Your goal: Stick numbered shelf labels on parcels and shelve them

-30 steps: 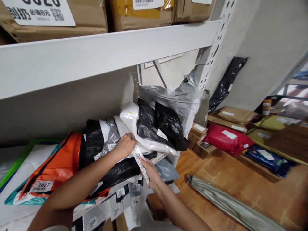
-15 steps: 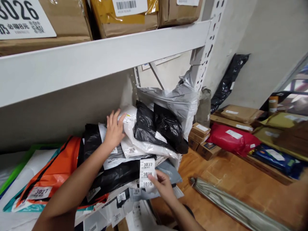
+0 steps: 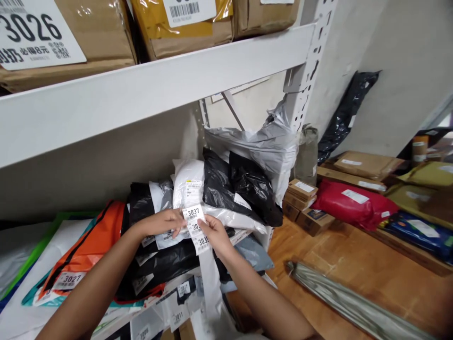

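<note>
A strip of white number labels (image 3: 196,227), its top one reading 3037, is held up in front of a pile of parcels on a low shelf. My left hand (image 3: 161,222) pinches the strip's top left corner. My right hand (image 3: 214,233) grips the strip from the right, fingers closed on it, and the strip's tail hangs down below. Behind the strip lie a white mailer bag (image 3: 189,186), black plastic bags (image 3: 240,186) and a grey bag (image 3: 258,146).
An orange and white bag labelled 3027 (image 3: 76,255) lies at the left. A white shelf beam (image 3: 141,92) carries cardboard boxes (image 3: 63,38) overhead. On the wooden floor at right sit small boxes (image 3: 300,203), a red parcel (image 3: 354,203) and a long silver bag (image 3: 347,307).
My left hand came off the white mailer bag and down to the label strip. My right hand lifted the strip up and left, so both hands now hold it.
</note>
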`<state>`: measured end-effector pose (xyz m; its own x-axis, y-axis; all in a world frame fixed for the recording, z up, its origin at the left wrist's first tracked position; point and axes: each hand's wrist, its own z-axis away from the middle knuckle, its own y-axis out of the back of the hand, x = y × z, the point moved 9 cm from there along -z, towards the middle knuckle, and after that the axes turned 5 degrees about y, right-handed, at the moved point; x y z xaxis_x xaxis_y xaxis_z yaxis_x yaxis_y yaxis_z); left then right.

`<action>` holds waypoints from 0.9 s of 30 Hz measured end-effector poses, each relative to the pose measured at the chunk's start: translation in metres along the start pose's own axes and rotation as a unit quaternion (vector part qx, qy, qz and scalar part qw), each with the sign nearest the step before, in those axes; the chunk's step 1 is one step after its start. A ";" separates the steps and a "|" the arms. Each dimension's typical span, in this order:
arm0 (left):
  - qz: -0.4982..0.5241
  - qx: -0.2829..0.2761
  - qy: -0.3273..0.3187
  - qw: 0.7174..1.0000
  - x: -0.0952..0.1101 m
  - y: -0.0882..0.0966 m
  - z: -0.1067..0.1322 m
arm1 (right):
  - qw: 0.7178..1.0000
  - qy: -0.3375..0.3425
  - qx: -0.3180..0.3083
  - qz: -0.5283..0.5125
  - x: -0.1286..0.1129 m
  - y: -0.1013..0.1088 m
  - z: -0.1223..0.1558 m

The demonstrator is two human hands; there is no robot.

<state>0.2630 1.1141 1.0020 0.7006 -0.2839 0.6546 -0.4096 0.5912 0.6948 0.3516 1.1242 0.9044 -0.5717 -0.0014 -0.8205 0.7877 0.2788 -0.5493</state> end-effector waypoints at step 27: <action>-0.461 0.300 0.232 0.803 -0.028 -0.006 -0.009 | 0.999 0.010 0.032 0.039 0.044 -0.005 0.043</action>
<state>0.2518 1.1253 0.9767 0.9528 0.0010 -0.3037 0.2967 -0.2173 0.9299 0.3326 1.0811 0.8644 -0.5118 0.0372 -0.8583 0.8427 0.2160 -0.4932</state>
